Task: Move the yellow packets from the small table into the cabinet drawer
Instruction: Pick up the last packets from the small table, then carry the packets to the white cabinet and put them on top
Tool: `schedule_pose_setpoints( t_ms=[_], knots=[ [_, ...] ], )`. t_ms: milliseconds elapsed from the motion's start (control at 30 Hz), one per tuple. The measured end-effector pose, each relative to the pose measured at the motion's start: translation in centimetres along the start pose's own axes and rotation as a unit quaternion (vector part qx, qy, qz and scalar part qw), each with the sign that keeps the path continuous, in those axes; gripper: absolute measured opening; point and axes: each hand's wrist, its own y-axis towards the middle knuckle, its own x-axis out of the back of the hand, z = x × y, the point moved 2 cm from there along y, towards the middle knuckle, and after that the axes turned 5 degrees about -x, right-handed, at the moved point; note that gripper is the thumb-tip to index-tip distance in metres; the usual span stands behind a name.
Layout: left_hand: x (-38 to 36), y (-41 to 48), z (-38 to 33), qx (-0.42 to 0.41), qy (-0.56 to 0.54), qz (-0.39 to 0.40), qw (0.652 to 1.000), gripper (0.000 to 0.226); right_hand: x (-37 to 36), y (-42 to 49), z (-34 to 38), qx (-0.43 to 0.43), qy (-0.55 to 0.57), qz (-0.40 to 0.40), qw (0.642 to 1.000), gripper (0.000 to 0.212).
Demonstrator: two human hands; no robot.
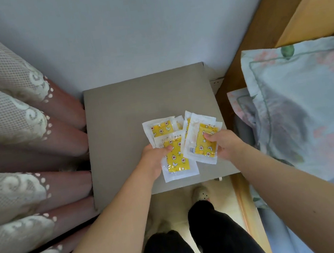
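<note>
Yellow packets, white-bordered with moon-and-star print, pinched by left hand and right hand.

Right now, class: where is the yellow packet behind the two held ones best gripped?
Probably pinch the far packet by its white far-left corner, coming from the left: it lies flat on the table, that corner is bare, and the held packet in the left hand covers its near edge.
</note>
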Motion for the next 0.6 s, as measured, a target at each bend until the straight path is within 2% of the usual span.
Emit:
schedule_pose_setpoints(
  t_ms=[133,267,367,467,600],
  knots=[
    [0.8,-4.6,2.1,0.023,0.069,0.033,0.997,0.034,1.4,-4.6,-5.2,-0.009,0.042,-0.028,0.999,0.026],
    [1.1,-9.3,5.3,0.045,0.139,0.103,0.984,0.033,4.3,-9.3,-12.0,-0.015,0.118,-0.067,0.991,0.024],
    [1.0,-12.9,8.4,0.056,0.202,0.149,0.966,0.031,6.8,-12.8,-18.2,-0.025,0.172,-0.087,0.981,0.030],
    [0.6,-16.6,12.5,0.071,0.266,0.162,0.948,0.027,9.7,-16.7,-24.3,-0.039,0.228,-0.110,0.967,0.023],
    [-0.7,-21.5,18.7,0.092,0.314,0.201,0.923,0.034,13.8,-20.7,-31.9,-0.045,0.295,-0.150,0.942,0.028]
  ],
)
